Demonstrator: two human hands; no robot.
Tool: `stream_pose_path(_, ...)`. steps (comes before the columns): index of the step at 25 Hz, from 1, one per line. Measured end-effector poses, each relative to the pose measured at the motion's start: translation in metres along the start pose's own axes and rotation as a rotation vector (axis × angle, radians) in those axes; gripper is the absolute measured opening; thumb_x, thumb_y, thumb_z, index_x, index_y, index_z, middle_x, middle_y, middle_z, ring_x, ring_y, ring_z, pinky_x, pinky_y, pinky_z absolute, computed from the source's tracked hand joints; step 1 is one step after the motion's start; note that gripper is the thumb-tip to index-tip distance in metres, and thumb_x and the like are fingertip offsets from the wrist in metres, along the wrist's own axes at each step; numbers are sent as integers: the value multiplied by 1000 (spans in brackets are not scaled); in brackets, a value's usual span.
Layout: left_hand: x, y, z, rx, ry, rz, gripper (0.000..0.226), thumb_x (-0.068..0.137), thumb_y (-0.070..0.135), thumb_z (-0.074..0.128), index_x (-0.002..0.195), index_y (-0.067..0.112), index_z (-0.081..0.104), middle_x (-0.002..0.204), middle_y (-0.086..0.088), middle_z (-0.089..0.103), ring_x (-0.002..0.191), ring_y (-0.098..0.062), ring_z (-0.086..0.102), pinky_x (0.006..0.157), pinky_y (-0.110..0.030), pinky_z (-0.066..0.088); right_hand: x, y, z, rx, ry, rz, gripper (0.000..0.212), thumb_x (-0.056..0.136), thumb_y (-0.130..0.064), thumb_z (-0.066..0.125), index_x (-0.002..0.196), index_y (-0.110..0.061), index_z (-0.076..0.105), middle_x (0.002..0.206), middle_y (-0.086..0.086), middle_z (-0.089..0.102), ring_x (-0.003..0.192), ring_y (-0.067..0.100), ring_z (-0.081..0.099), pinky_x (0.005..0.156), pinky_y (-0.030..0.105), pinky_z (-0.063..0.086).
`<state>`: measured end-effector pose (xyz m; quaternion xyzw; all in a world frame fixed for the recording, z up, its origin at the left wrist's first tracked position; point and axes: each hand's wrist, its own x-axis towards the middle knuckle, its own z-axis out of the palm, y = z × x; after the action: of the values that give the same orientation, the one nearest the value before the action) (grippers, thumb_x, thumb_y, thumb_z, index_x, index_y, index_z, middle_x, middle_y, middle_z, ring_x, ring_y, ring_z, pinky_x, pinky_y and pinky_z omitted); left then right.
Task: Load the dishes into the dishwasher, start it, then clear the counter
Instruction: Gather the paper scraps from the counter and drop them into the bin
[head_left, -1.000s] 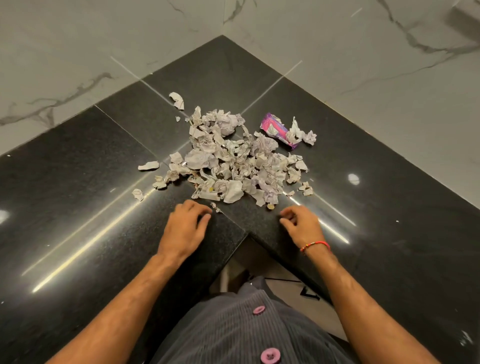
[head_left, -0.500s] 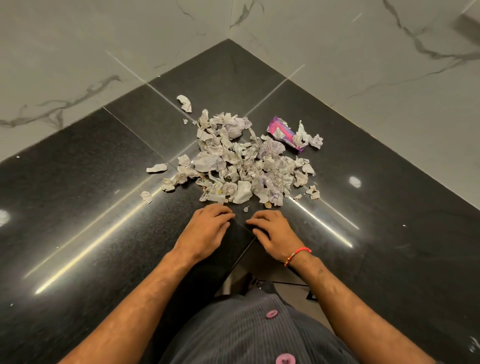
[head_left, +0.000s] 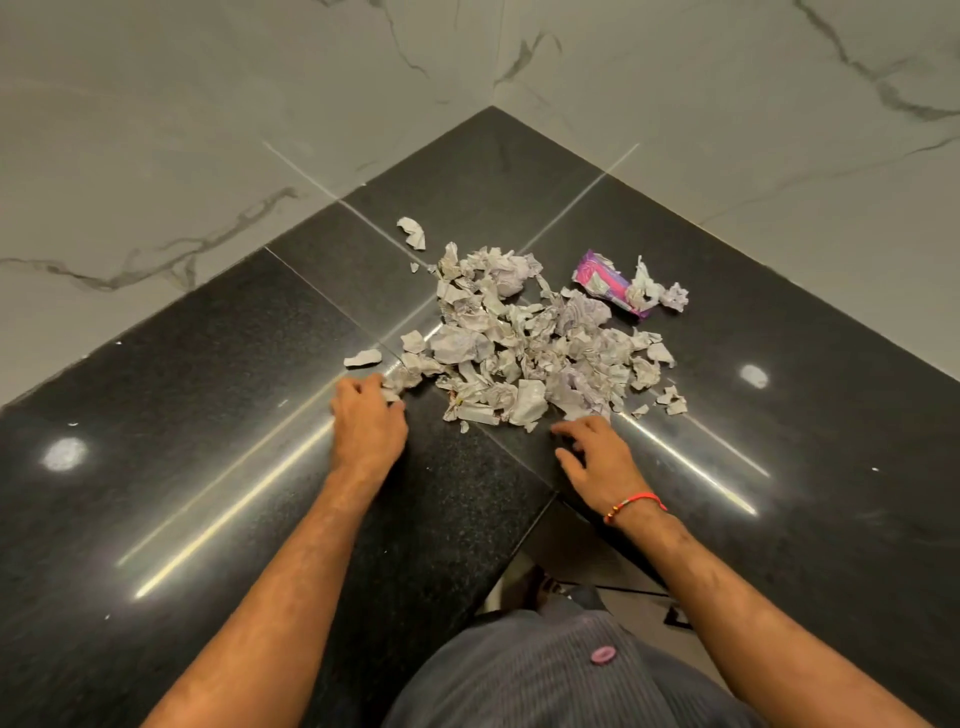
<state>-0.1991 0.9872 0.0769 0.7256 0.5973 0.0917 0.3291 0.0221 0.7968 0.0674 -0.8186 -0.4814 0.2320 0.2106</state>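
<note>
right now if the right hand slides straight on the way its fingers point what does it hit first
Most likely the near edge of the pile of crumpled paper scraps: the right hand lies open on the black counter, fingers aimed up-left at it.

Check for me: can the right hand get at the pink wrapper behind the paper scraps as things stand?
Probably yes. The right hand is open at the near edge of the paper scraps, and the pink wrapper lies uncovered beyond them; reaching over or around the low scraps looks unobstructed.

- No text can be read: print on the crumpled paper scraps (head_left: 524, 348) and the purple wrapper (head_left: 602, 280) is too small and blurred.
</note>
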Motion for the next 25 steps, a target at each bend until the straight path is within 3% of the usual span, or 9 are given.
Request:
stream_pose_path(3,-5,40,22,-256,-94,110,50,103,18,53,152,16,42,152,-9,42,136,-26,46,118,-43,36,9,-22,-13,149,60,-73,31,92,-11,65,121,-21,66,115,-3,58,96,8,56,87,16,47)
stream_pose_path(6,-1,26,16,-292,4,161,66,98,27,65,156,22,34,158,-8,32,140,-26,41,118,-42,35,6,4,-41,156,245,-22,39,87,-23,74,123,-25,61,112,-3,55,95,7,51,91,34,51)
stream_pose_path(9,23,-9,-7,-79,3,182,114,75,58,80,161,28,12,169,-7,-3,155,-32,3,122,-52,11,3,55,-75,36,294,178,90,70,-49,84,145,-32,37,136,4,40,126,18,37,112,44,35)
stream_pose_path(11,43,-15,-14,3,-110,167,139,59,77,77,160,32,-8,167,-3,-24,154,-27,-19,121,-53,-5,11,83,-92,-35,200,284,128,54,-67,83,155,-37,11,158,7,14,147,28,12,119,50,19)
stream_pose_path(13,53,-8,-9,134,-217,210,150,52,92,67,158,31,-21,163,-2,-33,151,-24,-29,120,-57,-16,24,97,-95,-74,71,294,147,42,-81,77,154,-41,-10,164,4,-14,151,31,-12,121,56,6)
stream_pose_path(15,50,6,7,280,-287,305,154,49,103,53,155,26,-27,162,-3,-35,148,-24,-34,119,-60,-20,35,97,-84,-162,-39,250,151,40,-90,69,149,-44,-23,161,0,-28,148,30,-23,119,61,-6)
stream_pose_path(17,39,19,26,326,-325,387,154,50,105,50,152,27,-34,160,-4,-38,147,-24,-37,120,-59,-18,44,84,-66,-209,-62,144,148,44,-93,65,148,-43,-26,160,-1,-31,148,27,-26,117,61,-12)
stream_pose_path(20,28,37,41,291,-320,416,155,47,101,59,149,34,-37,159,-4,-41,146,-26,-38,120,-56,-18,59,57,-44,-262,-53,-37,143,50,-94,61,152,-38,-21,161,1,-29,149,28,-24,117,63,-9)
stream_pose_path(25,26,52,57,250,-260,563,155,45,97,66,156,35,-23,161,-4,-39,150,-30,-32,123,-58,-8,86,24,-22,-307,-10,-182,138,52,-99,52,154,-35,-15,162,4,-24,147,34,-26,114,68,-8)
